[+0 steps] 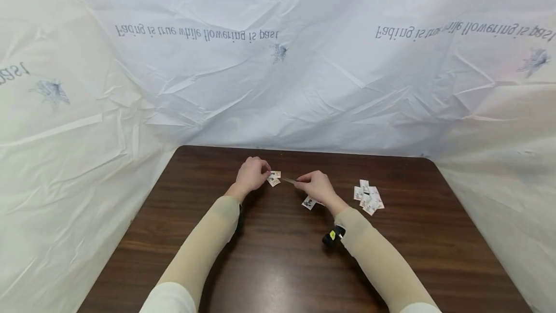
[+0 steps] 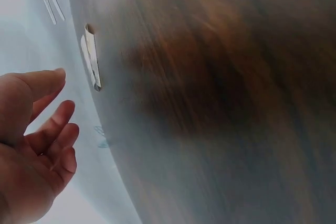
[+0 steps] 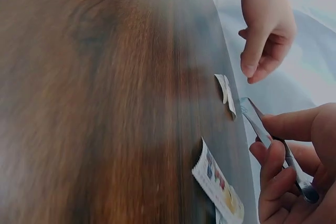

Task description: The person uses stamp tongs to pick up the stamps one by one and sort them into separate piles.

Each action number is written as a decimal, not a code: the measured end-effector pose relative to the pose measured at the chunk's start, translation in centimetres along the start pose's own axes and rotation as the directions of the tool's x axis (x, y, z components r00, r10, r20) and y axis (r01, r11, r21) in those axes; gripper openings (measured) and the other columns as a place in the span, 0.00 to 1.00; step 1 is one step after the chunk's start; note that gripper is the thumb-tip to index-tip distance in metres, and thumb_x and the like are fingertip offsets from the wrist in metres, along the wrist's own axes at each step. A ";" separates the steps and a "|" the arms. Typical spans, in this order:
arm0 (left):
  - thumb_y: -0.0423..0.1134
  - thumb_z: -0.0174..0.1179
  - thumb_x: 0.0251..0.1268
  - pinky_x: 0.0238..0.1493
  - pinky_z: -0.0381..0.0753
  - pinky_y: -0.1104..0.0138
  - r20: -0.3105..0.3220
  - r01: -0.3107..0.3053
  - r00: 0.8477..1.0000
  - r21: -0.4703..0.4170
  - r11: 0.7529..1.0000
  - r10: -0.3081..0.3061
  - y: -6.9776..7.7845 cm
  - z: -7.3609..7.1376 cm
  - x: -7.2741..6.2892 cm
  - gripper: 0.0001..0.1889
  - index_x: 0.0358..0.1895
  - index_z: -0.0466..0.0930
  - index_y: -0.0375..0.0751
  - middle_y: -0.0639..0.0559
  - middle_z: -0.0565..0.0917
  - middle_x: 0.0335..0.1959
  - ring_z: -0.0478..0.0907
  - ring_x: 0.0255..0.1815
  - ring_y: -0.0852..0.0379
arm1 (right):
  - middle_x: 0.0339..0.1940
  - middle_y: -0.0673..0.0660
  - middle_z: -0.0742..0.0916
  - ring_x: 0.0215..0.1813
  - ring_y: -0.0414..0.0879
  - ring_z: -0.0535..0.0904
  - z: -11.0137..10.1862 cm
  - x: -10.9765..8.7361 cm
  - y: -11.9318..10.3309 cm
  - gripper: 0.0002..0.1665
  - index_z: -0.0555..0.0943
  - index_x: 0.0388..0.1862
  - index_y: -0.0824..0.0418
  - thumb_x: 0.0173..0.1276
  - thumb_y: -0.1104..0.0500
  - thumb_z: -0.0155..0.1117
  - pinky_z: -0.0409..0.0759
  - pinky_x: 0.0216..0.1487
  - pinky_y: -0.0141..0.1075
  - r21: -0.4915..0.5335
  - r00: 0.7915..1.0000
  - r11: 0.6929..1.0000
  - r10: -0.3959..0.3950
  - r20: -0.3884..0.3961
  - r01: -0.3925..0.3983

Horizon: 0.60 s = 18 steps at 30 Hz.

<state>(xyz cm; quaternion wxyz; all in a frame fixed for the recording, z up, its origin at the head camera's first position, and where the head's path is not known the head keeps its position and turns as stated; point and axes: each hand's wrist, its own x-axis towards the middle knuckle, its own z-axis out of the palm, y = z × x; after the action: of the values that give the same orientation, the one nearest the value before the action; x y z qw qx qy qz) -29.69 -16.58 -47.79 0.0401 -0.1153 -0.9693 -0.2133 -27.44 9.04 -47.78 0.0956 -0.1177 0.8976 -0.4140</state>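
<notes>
My right hand [image 1: 319, 187] pinches a pair of metal tweezers [image 3: 255, 123] between thumb and fingers. The tweezers' tips point left, apart from each other, with nothing visible between them. Just left of the tips, two small overlapping postage stamps [image 1: 275, 174] lie on the table. My left hand [image 1: 252, 175] hovers beside these stamps; the left wrist view shows its fingers loosely bent and holding nothing. Below my right hand lies another stamp [image 1: 309, 203], its serrated edge visible in the right wrist view, with a second piece partly hidden by the wrist.
A loose pile of several stamps [image 1: 369, 199] lies on the right of the dark wooden table [image 1: 269, 255]. White printed sheeting [image 1: 304, 100] hangs behind the table's far edge and along both sides. A black wrist camera [image 1: 331, 238] sits under the right wrist.
</notes>
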 end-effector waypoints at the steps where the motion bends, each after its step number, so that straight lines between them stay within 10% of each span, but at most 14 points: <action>1: 0.40 0.70 0.74 0.60 0.79 0.47 -0.005 0.013 1.000 0.002 1.000 -0.013 -0.1 0.1 0.2 0.06 0.46 0.92 0.45 0.45 0.86 0.50 0.78 0.60 0.39 | 0.58 0.61 0.90 0.53 0.54 0.86 0.2 0.2 -0.1 0.19 0.90 0.58 0.62 0.77 0.52 0.70 0.84 0.52 0.49 -0.003 1.000 1.000 0.008 -0.004 -0.008; 18: 0.43 0.68 0.77 0.61 0.80 0.48 0.043 0.127 0.991 -0.010 0.992 -0.127 -1.2 1.3 1.1 0.07 0.48 0.93 0.48 0.48 0.88 0.52 0.80 0.61 0.43 | 0.52 0.58 0.91 0.54 0.56 0.87 2.6 1.1 -1.4 0.15 0.92 0.53 0.60 0.76 0.52 0.72 0.85 0.54 0.51 -0.046 0.992 0.994 0.090 -0.084 -0.094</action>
<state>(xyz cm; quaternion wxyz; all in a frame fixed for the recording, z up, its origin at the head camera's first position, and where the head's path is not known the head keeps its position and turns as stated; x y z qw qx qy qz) -31.12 -16.83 -49.29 0.0052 -0.0582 -0.9740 -0.2190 -27.60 5.94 -48.43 0.0747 -0.0613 0.9153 -0.3909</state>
